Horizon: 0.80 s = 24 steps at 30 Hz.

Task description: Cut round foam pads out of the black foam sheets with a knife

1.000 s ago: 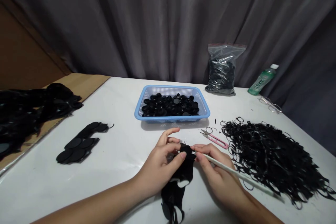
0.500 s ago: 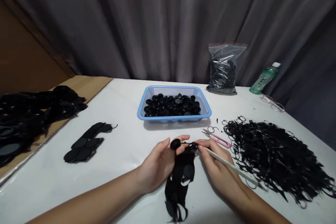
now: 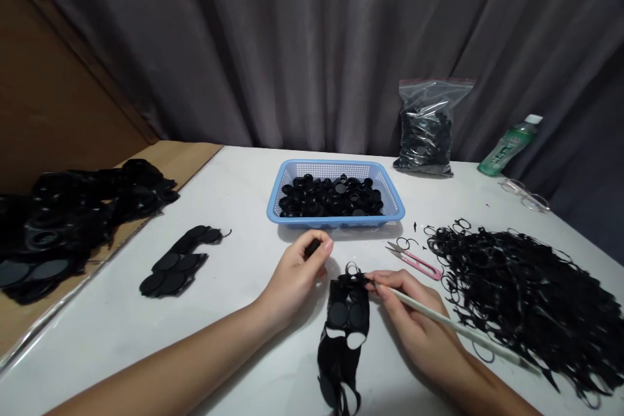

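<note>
My left hand is closed, with a small black round piece between thumb and curled fingers. Its exact kind is partly hidden by the fingers. A black sheet strip, with round discs in it and cut-out holes, lies in front of me. At the strip's upper edge, my right hand pinches a thin black scrap. A slender pale stick with a dark pointed far end is also held in that hand, lying across the palm. Pink thread snips lie just beyond my right hand.
A blue basket of black round pieces stands ahead. Black ring-like scraps are heaped at right. Disc strips lie at left, more black sheets on cardboard. A zip bag, green bottle and glasses stand or lie behind.
My left hand has moved up and away from the strip, taking the round black piece with it. The fingers have curled over that piece. The right hand stays at the strip's top edge.
</note>
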Each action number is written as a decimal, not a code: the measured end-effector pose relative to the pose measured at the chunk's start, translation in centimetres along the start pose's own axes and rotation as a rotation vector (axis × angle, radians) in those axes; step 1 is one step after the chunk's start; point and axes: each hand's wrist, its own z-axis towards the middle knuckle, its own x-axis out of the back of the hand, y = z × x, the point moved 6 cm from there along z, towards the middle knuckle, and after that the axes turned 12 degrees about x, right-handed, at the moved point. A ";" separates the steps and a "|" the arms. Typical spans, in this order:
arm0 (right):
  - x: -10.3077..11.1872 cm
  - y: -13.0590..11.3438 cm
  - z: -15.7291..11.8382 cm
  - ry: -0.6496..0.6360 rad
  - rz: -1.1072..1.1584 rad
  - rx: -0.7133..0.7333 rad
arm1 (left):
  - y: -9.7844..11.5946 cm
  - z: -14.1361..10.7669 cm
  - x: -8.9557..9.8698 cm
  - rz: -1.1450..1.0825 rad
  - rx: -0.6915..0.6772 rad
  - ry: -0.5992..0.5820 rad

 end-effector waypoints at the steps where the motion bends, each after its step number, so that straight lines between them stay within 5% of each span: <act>1: -0.1 -0.2 -0.1 -0.006 -0.001 0.011 | -0.1 -0.2 -0.2 -0.013 0.002 -0.038; 7: 0.2 -0.7 -0.3 0.013 -0.038 0.069 | -0.4 -0.9 -1.2 -0.252 0.034 -0.255; 17: 0.3 -0.7 -0.6 -0.023 -0.062 0.092 | 0.5 -1.0 -1.6 -0.286 -0.002 -0.275; 24: 0.2 -0.9 -0.6 -0.029 -0.074 0.114 | 1.0 -0.5 -0.4 -0.262 -0.065 -0.183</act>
